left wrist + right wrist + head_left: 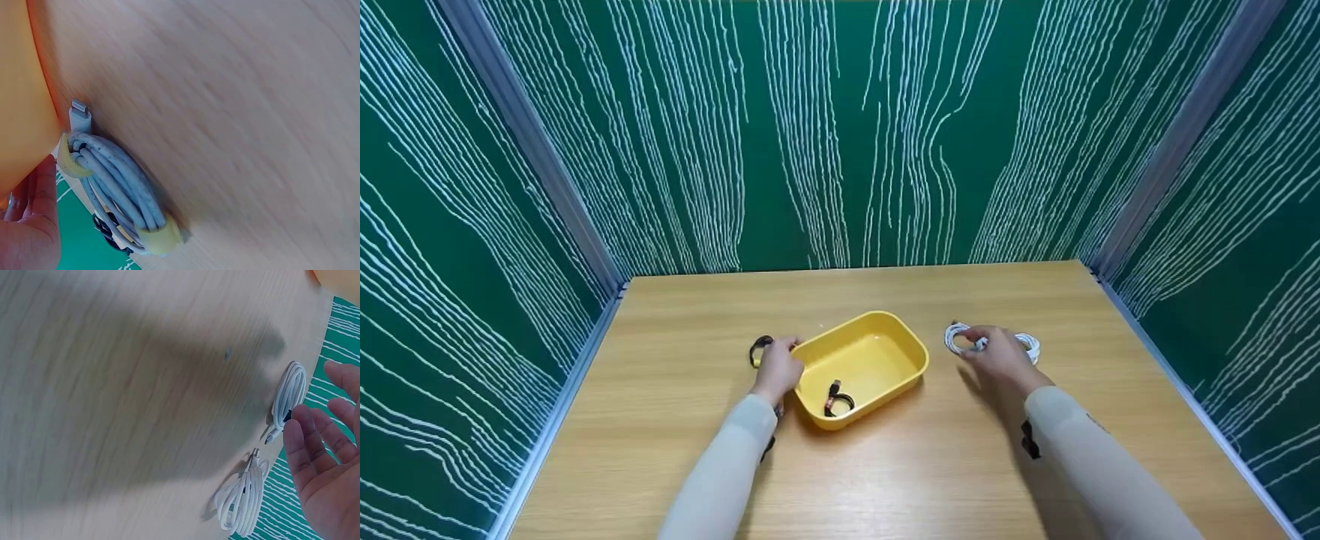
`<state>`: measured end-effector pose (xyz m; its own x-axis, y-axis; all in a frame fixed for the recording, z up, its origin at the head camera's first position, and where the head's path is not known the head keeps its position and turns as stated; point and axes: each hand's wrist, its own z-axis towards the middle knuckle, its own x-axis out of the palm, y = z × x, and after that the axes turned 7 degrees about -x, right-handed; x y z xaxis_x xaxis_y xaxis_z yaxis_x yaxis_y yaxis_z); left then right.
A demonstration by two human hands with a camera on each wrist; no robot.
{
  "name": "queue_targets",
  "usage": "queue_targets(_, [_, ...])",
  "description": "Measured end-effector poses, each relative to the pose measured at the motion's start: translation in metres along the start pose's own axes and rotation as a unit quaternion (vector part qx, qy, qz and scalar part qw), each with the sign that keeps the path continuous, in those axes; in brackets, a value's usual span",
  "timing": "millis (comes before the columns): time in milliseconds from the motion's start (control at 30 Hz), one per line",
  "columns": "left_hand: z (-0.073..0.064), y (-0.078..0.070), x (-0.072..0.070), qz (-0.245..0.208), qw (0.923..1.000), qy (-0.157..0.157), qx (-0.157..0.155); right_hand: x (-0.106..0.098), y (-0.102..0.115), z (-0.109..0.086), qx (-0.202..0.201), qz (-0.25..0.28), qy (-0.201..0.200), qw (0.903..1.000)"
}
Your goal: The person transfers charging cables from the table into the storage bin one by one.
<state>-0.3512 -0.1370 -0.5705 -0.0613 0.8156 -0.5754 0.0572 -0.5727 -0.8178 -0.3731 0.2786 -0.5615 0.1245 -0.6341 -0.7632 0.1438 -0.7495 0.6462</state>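
My left hand point(780, 369) grips the left rim of a yellow plastic bin point(916, 346); part of the grip is hidden. Inside the bin lies a small coiled black cable point(838, 402). Close beside the bin, a coiled grey-white cable with yellow ties point(121, 180) shows its plug in the left wrist view. Past the left hand is a black coiled cable point(760, 345). My right hand point(997, 354) hovers at two coiled white cables, fingers spread and apart from them. The right wrist view shows one white cable point(291, 391) near the fingertips and the other white cable point(243, 500) lower down.
The wooden table point(675, 465) carries everything. Green panels with white wavy lines point(810, 135) stand at the back and both sides, joined by grey metal posts point(536, 135). The bin stands between the two hands.
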Motion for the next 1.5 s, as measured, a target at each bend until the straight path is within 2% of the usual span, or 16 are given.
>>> queue_targets(233, [0.001, 0.001, 0.001, -0.004, 1.0000, 0.005, -0.007, 0.001, -0.002, 0.002, 0.036, 0.024, 0.021, 0.9989])
queue_targets(333, [0.002, 0.001, 0.001, -0.003, 1.0000, 0.004, -0.006, 0.001, -0.004, 0.003, 0.039, 0.027, 0.025, 0.9985])
queue_targets(600, [0.001, 0.000, 0.000, 0.002, 0.9999, 0.006, -0.011, 0.004, -0.010, 0.006, -0.002, -0.002, 0.022, 0.9998])
queue_targets(833, [0.000, 0.000, -0.001, 0.011, 0.9999, -0.005, 0.004, 0.008, -0.014, 0.009, -0.038, -0.038, 0.014, 0.9984])
queue_targets(1167, [-0.001, -0.002, -0.001, 0.007, 1.0000, -0.001, 0.003, 0.010, -0.014, 0.012, 0.001, -0.017, 0.038, 0.9991])
queue_targets(1500, [0.001, 0.001, 0.001, 0.002, 1.0000, -0.002, 0.004, 0.014, -0.016, 0.014, -0.015, -0.030, 0.033, 0.9989])
